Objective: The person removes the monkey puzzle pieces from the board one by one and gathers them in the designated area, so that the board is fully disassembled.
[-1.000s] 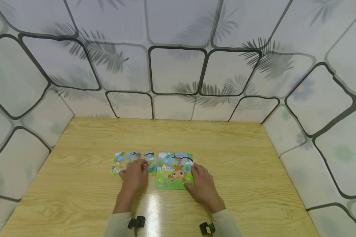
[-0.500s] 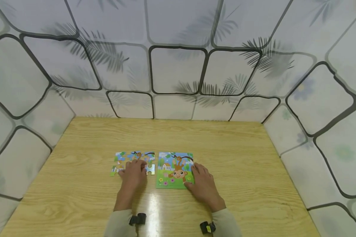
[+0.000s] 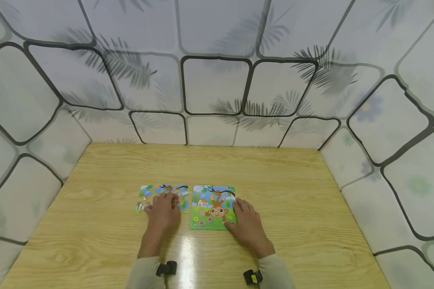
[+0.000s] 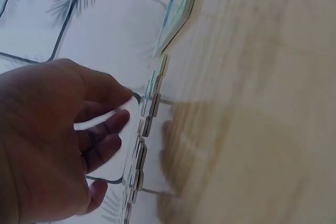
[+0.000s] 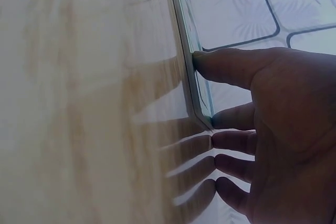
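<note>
In the head view my left hand [image 3: 163, 210] lies over a small spread of monkey jigsaw puzzle pieces [image 3: 182, 188], hiding the middle. In the left wrist view its thumb reaches the row's edge [image 4: 154, 104]; the loosely bent fingers hang beside it with nothing visible between them. To the right lies a flat square board [image 3: 209, 218] printed with an upside-down monkey, a house and flowers. My right hand [image 3: 248, 224] rests at its right side and near corner. In the right wrist view the thumb touches the board's edge [image 5: 191, 90], with the other fingertips near its corner and the table.
The wood-grain table [image 3: 275, 172] carries the puzzle and board side by side, with a narrow gap between them. Patterned cloth walls [image 3: 217, 88] enclose its back and sides. Black wrist straps [image 3: 166, 268] sit on both sleeves.
The puzzle piece at the right of the spread was tilted and shiny half a second ago; now it lies flat, closer in line with the others. My right hand and the board have stayed put.
</note>
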{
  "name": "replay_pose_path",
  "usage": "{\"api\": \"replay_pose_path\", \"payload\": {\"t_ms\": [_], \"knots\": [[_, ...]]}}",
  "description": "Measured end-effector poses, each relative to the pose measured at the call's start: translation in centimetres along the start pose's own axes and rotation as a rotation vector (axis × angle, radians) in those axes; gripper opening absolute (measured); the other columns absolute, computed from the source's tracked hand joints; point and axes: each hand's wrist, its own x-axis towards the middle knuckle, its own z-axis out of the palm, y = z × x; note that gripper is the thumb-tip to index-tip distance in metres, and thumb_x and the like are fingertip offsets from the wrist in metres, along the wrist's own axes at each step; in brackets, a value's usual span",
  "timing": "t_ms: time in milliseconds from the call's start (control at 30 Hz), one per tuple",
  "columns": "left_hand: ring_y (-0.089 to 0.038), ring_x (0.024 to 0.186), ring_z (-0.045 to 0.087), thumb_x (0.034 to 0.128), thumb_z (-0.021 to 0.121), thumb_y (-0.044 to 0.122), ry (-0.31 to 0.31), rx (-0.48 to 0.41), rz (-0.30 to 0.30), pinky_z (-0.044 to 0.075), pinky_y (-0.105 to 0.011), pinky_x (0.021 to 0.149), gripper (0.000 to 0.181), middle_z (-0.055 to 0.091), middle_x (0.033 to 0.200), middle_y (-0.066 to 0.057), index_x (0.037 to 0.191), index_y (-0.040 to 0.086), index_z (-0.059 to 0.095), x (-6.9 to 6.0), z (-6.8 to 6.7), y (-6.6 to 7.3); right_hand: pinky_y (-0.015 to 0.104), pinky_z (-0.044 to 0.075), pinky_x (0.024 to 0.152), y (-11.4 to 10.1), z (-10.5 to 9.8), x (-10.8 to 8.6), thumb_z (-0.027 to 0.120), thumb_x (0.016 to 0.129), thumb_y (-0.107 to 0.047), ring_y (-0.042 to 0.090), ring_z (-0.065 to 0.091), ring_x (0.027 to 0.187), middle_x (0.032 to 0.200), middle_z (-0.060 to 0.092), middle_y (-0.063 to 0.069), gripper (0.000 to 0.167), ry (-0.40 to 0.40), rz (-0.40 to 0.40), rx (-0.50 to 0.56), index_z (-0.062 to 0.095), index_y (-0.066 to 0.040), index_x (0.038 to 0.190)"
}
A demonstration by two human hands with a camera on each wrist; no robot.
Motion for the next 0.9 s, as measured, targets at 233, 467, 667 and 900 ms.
{"api": "replay_pose_path", "payload": {"t_ms": [233, 467, 667, 900], "knots": [[-0.025, 0.103, 0.053, 0.0872, 0.060, 0.019, -0.035, -0.063, 0.104, 0.035, -0.057, 0.091, 0.023, 0.062, 0.106, -0.002, 0.110, 0.017, 0.065, -0.3, 1.0, 0.7, 0.058, 0.033, 0.106, -0.2, -0.2, -0.1, 0.065, 0.089, -0.040, 0.036, 0.036, 0.139, 0.149, 0.040, 0.016, 0.070, -0.007, 0.008, -0.020, 0.043, 0.000, 0.143], [-0.022, 0.100, 0.053, 0.0853, 0.066, 0.021, -0.054, -0.048, 0.183, 0.036, -0.052, 0.085, 0.022, 0.062, 0.102, 0.001, 0.107, 0.018, 0.067, -1.3, 1.4, 1.6, 0.059, 0.034, 0.105, -0.3, -0.2, -0.2, 0.064, 0.090, -0.039, 0.037, 0.035, 0.139, 0.149, 0.039, 0.018, 0.070, -0.004, -0.014, -0.025, 0.042, 0.001, 0.143], [-0.024, 0.102, 0.051, 0.0814, 0.073, 0.024, -0.099, -0.008, 0.245, 0.034, -0.056, 0.086, 0.028, 0.060, 0.106, 0.000, 0.108, 0.019, 0.067, -2.0, 1.5, 1.8, 0.062, 0.032, 0.105, -0.7, 0.0, -0.3, 0.064, 0.089, -0.033, 0.039, 0.034, 0.139, 0.149, 0.038, 0.019, 0.065, 0.011, -0.026, 0.044, 0.044, -0.001, 0.143], [-0.021, 0.102, 0.048, 0.0784, 0.074, 0.033, -0.135, 0.069, 0.269, 0.032, -0.047, 0.081, 0.036, 0.058, 0.108, 0.000, 0.112, 0.023, 0.066, -2.2, 1.8, 1.8, 0.062, 0.036, 0.101, -1.9, 0.6, -0.5, 0.065, 0.088, -0.026, 0.037, 0.039, 0.136, 0.146, 0.045, 0.012, 0.048, 0.044, -0.098, 0.036, 0.056, -0.018, 0.135]]}}
